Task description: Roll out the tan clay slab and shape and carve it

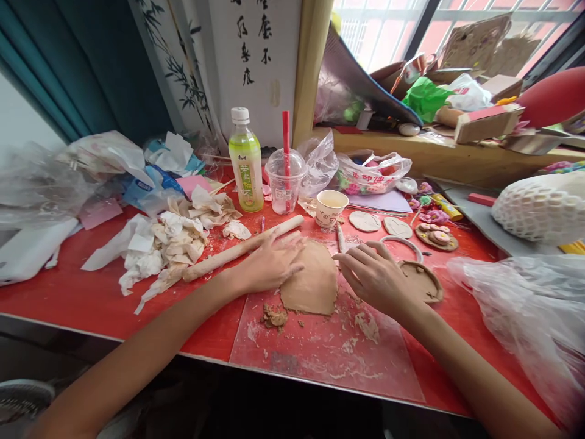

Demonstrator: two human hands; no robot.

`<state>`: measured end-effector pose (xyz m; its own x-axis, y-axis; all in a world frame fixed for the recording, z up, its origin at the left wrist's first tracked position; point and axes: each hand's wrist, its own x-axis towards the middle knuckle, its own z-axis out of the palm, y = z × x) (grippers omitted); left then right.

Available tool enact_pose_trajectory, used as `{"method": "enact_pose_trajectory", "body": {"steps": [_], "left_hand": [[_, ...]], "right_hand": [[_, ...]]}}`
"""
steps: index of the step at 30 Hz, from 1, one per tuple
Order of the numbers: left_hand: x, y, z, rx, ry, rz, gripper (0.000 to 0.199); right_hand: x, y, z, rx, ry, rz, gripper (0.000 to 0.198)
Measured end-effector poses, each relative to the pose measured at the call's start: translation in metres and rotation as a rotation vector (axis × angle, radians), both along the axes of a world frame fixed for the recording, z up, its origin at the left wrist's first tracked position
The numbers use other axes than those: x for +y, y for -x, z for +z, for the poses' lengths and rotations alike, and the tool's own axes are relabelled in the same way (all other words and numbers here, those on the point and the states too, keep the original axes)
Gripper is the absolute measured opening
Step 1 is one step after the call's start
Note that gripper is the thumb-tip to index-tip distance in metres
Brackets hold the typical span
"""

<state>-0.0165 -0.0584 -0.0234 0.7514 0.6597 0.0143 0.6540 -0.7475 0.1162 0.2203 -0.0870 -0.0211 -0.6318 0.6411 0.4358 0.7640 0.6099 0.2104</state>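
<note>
A flat slab of brown clay (pixel 313 280) lies on a clear sheet (pixel 320 360) on the red table. My left hand (pixel 274 261) is open, with its fingers stretched over the slab's upper left edge. Just behind it lies a wooden rolling pin (pixel 242 247), partly covered by the fingers. Beside the slab's right edge hovers my right hand (pixel 372 274), fingers loosely bent and apart, with nothing visible in them. A slim clay-smeared tool (pixel 340 238) lies beyond its fingertips. Crumbly clay scraps (pixel 274 317) sit below the slab.
Behind stand a paper cup (pixel 331 209), a plastic cup with a red straw (pixel 284 183) and a green drink bottle (pixel 247 164). Crumpled tissues (pixel 169 241) lie left. Rightward are a ring (pixel 402 242), a shallow clay dish (pixel 427 283), clay discs (pixel 364 221) and a plastic bag (pixel 516 305).
</note>
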Motion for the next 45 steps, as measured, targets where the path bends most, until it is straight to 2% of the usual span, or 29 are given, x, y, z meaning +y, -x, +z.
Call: {"method": "enact_pose_trajectory", "body": {"steps": [2,6,8,10,12,14,17,18,19,22,24,26,29,30,31,34,36,38,41,42,43,45], "left_hand": [[-0.003,-0.002,0.002,0.0,-0.004,0.004,0.054],[-0.016,-0.01,0.01,-0.029,0.183,-0.282,0.059],[-0.014,-0.01,0.011,-0.037,0.197,-0.246,0.057],[-0.007,-0.007,0.008,-0.034,0.126,-0.091,0.052],[-0.002,-0.004,0.006,-0.032,0.075,-0.007,0.051],[-0.006,-0.006,0.007,-0.035,0.116,-0.062,0.054],[-0.016,-0.012,0.011,-0.054,0.25,-0.296,0.057],[-0.017,-0.013,0.012,-0.061,0.263,-0.321,0.056],[-0.016,-0.012,0.011,-0.066,0.252,-0.297,0.054],[-0.003,-0.005,0.005,-0.059,0.118,-0.06,0.052],[0.001,-0.003,0.002,-0.038,0.069,0.005,0.053],[-0.005,-0.006,0.004,-0.025,0.112,-0.059,0.055],[-0.02,-0.014,0.012,-0.022,0.222,-0.285,0.057],[-0.022,-0.015,0.013,-0.028,0.229,-0.303,0.057],[-0.021,-0.015,0.013,-0.031,0.215,-0.281,0.057],[-0.008,-0.005,0.009,-0.012,0.101,-0.065,0.054],[-0.003,-0.001,0.006,0.015,0.068,-0.005,0.052],[-0.009,-0.004,0.007,0.016,0.102,-0.043,0.055],[-0.028,-0.016,0.013,0.004,0.206,-0.282,0.056],[-0.032,-0.019,0.014,0.0,0.221,-0.323,0.056],[-0.033,-0.02,0.014,-0.008,0.221,-0.318,0.056],[-0.025,-0.017,0.01,-0.023,0.175,-0.187,0.058]], "right_hand": [[0.001,-0.002,0.001,0.001,-0.007,-0.028,0.019],[0.003,-0.007,0.002,0.011,-0.019,-0.043,0.017],[0.004,-0.007,0.002,0.007,-0.016,-0.038,0.017],[0.004,-0.008,0.002,0.011,-0.016,-0.038,0.018],[0.003,-0.008,0.003,0.024,-0.021,-0.039,0.019],[0.004,-0.009,0.003,0.038,-0.025,-0.036,0.02],[0.005,-0.01,0.004,0.047,-0.03,-0.04,0.02],[0.005,-0.01,0.004,0.049,-0.033,-0.043,0.02],[0.005,-0.01,0.004,0.05,-0.036,-0.046,0.02],[0.005,-0.012,0.006,0.059,-0.047,-0.055,0.019],[0.005,-0.013,0.008,0.063,-0.063,-0.061,0.018],[0.004,-0.013,0.01,0.062,-0.08,-0.062,0.017],[0.004,-0.014,0.011,0.054,-0.081,-0.066,0.016],[0.004,-0.014,0.011,0.049,-0.078,-0.069,0.016],[0.004,-0.015,0.011,0.041,-0.075,-0.069,0.015],[0.004,-0.015,0.011,0.024,-0.077,-0.065,0.016],[0.004,-0.016,0.011,0.023,-0.08,-0.066,0.016],[0.004,-0.015,0.01,0.027,-0.081,-0.072,0.017],[0.004,-0.015,0.009,0.027,-0.076,-0.078,0.016],[0.004,-0.015,0.009,0.023,-0.074,-0.076,0.016],[0.005,-0.015,0.009,0.018,-0.071,-0.074,0.016],[0.005,-0.015,0.01,0.012,-0.067,-0.069,0.017]]}}
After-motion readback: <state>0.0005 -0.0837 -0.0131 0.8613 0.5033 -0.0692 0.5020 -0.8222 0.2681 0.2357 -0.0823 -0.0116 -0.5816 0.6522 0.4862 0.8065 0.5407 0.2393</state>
